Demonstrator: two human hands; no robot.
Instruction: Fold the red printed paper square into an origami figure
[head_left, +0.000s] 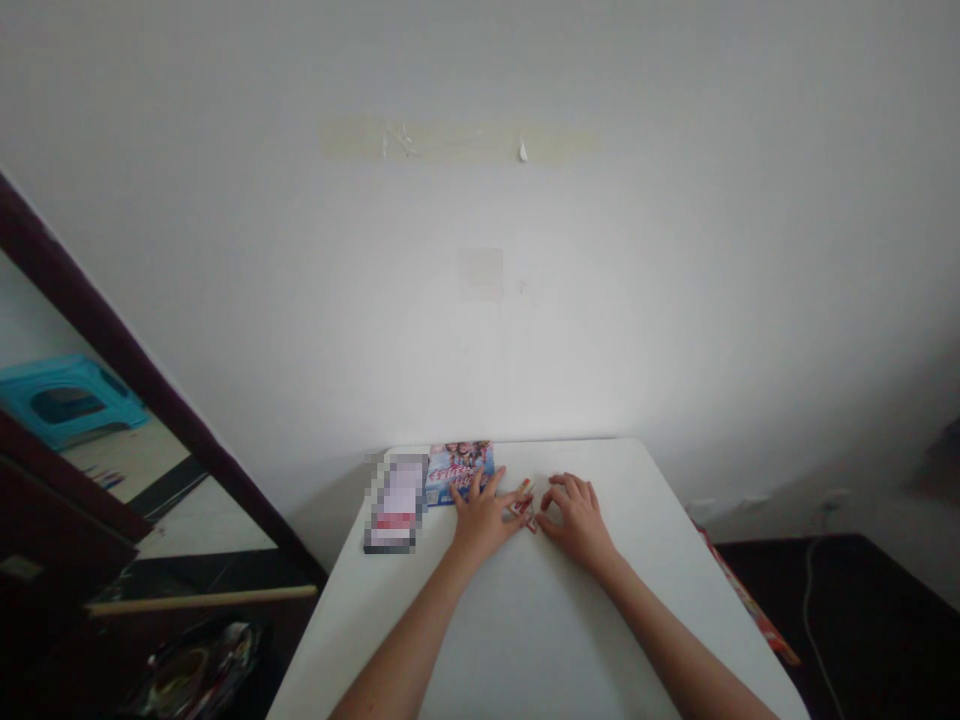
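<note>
On the white table, my left hand has its thumb and index finger on a small red-and-white folded piece, like card or a wrapper. Its other fingers spread over the lower edge of a colourful printed booklet. Just to the right of the small piece is my right hand, fingers curved, thumb and index tips apart. Those tips are close to the piece's right edge; whether they touch it is too small to tell. A phone, blurred by pixelation, lies left of the booklet.
A pale wall with tape marks rises behind the table. At left are a dark-framed mirror reflecting a blue stool, and a dark bag of odds and ends. A white cable hangs at right.
</note>
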